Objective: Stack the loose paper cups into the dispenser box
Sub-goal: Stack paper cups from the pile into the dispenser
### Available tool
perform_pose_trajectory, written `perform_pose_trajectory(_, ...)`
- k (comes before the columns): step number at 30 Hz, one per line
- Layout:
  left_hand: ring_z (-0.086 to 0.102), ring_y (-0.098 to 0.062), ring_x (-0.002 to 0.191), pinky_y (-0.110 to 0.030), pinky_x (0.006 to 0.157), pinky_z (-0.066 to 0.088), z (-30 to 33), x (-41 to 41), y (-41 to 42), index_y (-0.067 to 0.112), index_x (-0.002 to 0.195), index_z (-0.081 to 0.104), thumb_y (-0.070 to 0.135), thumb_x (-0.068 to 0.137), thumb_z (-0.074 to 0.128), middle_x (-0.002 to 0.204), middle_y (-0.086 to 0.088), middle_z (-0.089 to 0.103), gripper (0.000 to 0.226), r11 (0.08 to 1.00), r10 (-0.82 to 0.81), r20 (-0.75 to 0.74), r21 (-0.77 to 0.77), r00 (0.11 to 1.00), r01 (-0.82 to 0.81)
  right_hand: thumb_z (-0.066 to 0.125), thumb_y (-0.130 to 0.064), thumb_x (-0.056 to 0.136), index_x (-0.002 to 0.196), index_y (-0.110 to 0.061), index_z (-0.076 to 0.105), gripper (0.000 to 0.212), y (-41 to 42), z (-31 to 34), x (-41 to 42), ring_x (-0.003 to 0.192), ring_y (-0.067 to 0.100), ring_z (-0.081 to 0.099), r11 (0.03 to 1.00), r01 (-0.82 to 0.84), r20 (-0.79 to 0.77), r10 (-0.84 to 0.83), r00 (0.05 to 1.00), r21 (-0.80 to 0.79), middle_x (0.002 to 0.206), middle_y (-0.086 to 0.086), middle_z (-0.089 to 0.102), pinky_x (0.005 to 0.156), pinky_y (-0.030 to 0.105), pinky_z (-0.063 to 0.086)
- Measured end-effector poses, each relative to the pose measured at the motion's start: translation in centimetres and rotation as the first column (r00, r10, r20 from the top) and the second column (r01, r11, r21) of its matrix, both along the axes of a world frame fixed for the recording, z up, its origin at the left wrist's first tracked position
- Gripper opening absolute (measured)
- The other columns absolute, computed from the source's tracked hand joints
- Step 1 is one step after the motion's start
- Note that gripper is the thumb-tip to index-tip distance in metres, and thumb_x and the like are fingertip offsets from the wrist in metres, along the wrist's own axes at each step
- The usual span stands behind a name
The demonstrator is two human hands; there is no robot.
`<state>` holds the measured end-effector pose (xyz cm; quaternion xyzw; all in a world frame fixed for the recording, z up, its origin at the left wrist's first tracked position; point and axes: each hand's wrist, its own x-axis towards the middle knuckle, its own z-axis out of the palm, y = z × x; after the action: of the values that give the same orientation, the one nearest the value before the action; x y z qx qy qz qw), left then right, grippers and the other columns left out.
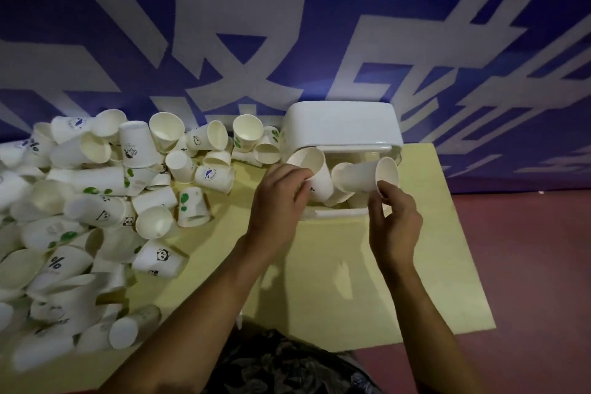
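A white dispenser box (pixel 343 125) stands at the far edge of the yellow table (pixel 335 281), its lid raised and cups lying inside the open body. My left hand (pixel 281 192) grips a white paper cup (pixel 315 169) at the box's left side, mouth tilted up and away. My right hand (pixel 393 221) pinches the rim of a second cup (pixel 367 176), which lies sideways over the box with its mouth to the right. A big heap of loose paper cups (pixel 96 201) covers the left part of the table.
A blue wall with large white characters (pixel 287 25) rises right behind the table. Reddish floor (pixel 527 265) shows to the right of the table. Bare yellow tabletop lies between the heap and my arms. Dark patterned clothing (pixel 281 365) is at the bottom.
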<state>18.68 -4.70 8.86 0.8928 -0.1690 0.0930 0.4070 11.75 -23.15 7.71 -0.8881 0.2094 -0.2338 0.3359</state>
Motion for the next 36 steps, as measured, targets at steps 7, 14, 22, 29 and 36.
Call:
perform_pose_trajectory(7, 0.054, -0.018, 0.090, -0.029, 0.068, 0.048, 0.0, -0.3, -6.3, 0.009, 0.096, 0.071, 0.010, 0.086, 0.066, 0.091, 0.000, 0.064, 0.011, 0.990, -0.122, 0.075, 0.082, 0.990, 0.116, 0.060, -0.006, 0.094, 0.112, -0.008, 0.068, 0.020, -6.3, 0.4, -0.2, 0.100, 0.033, 0.059, 0.967, -0.121, -0.082, 0.105, 0.991, -0.226, 0.105, 0.011, 0.070, 0.075, 0.029, 0.043)
perform_pose_trajectory(14, 0.046, -0.016, 0.090, -0.022, 0.072, 0.036, -1.6, -0.4, -9.8, 0.006, 0.088, 0.066, 0.008, 0.088, 0.059, 0.094, -0.006, 0.059, 0.007, 0.965, -0.110, -0.073, 0.231, 0.991, 0.124, 0.065, -0.004, 0.088, 0.100, -0.008, 0.071, 0.013, -9.2, -1.5, 0.7, 0.096, 0.031, 0.062, 0.941, -0.276, -0.196, 0.238, 0.951, -0.195, 0.099, 0.010, 0.071, 0.068, 0.038, 0.055)
perform_pose_trajectory(22, 0.052, -0.020, 0.089, -0.028, 0.059, 0.048, -2.1, -0.4, -12.0, 0.010, 0.083, 0.069, -0.006, 0.066, 0.074, 0.086, -0.002, 0.060, 0.024, 0.933, -0.027, 0.004, 0.360, 1.000, 0.024, 0.064, -0.008, 0.089, 0.096, -0.013, 0.073, 0.013, -11.6, -4.0, 2.3, 0.092, 0.029, 0.059, 0.904, -0.390, -0.269, 0.338, 0.902, -0.172, 0.093, 0.005, 0.072, 0.061, 0.036, 0.054)
perform_pose_trajectory(29, 0.053, -0.024, 0.096, -0.033, 0.076, 0.051, -5.7, -0.2, -12.5, 0.012, 0.093, 0.073, 0.000, 0.077, 0.067, 0.094, -0.003, 0.064, 0.021, 0.892, -0.010, -0.160, 0.444, 0.987, 0.081, 0.063, -0.007, 0.083, 0.082, -0.017, 0.070, 0.012, -12.9, -6.3, 3.5, 0.074, 0.030, 0.057, 0.808, -0.527, -0.344, 0.431, 0.834, -0.264, 0.072, 0.001, 0.067, 0.064, 0.034, 0.046)
perform_pose_trajectory(36, 0.053, -0.021, 0.098, -0.035, 0.083, 0.048, -6.6, 0.8, -13.6, 0.013, 0.097, 0.072, 0.015, 0.087, 0.063, 0.101, 0.000, 0.064, 0.014, 0.939, 0.052, -0.066, 0.342, 0.996, -0.026, 0.066, -0.016, 0.086, 0.104, -0.015, 0.068, 0.019, -13.1, -7.0, 3.7, 0.098, 0.022, 0.054, 0.868, -0.478, -0.215, 0.446, 0.869, -0.133, 0.106, 0.001, 0.067, 0.083, 0.033, 0.044)
